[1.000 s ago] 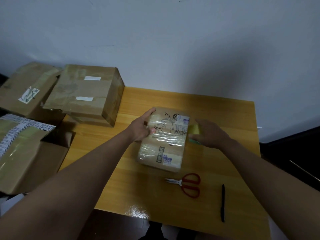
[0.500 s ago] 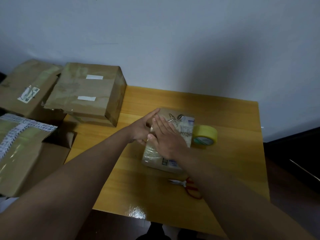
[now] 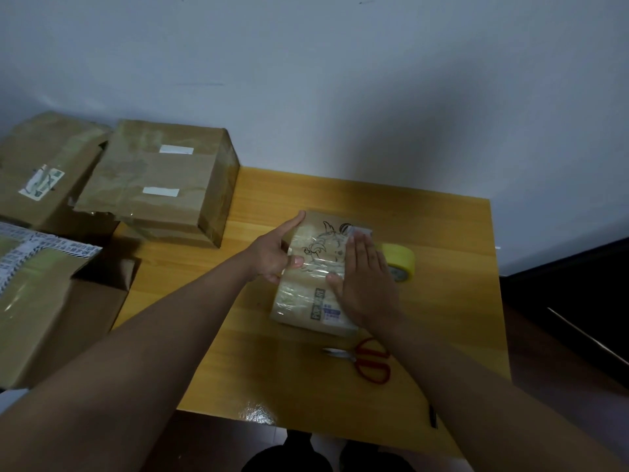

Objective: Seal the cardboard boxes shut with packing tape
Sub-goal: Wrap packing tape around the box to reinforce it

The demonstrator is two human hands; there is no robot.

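1. small flat brown cardboard box with a printed cartoon and glossy clear tape over its top lies mid-table on the yellow wooden table. its long axis runs from the near edge away toward the wall, tilted slightly right at the far end.
2. our left hand holds the box's left edge: thumb on top of the tape, forefinger stretched along the far-left side. the other fingers are tucked at the edge, so we cannot tell how tightly they curl.
3. our right hand lies flat on the right half of the top, fingers straight and together, pointing toward the wall, pressing and gripping nothing.
4. we judge this to be smoothing tape down, with this box near sealed.
5. key relation: the yellow roll of packing tape sits just beside the box's right side, right next to our right hand, so that hand is the nearer one for the roll.
6. red-handled scissors lie on the table nearer us than the box, partly under the right forearm.
7. several larger brown cardboard boxes stand stacked at the left, well apart from the hands.
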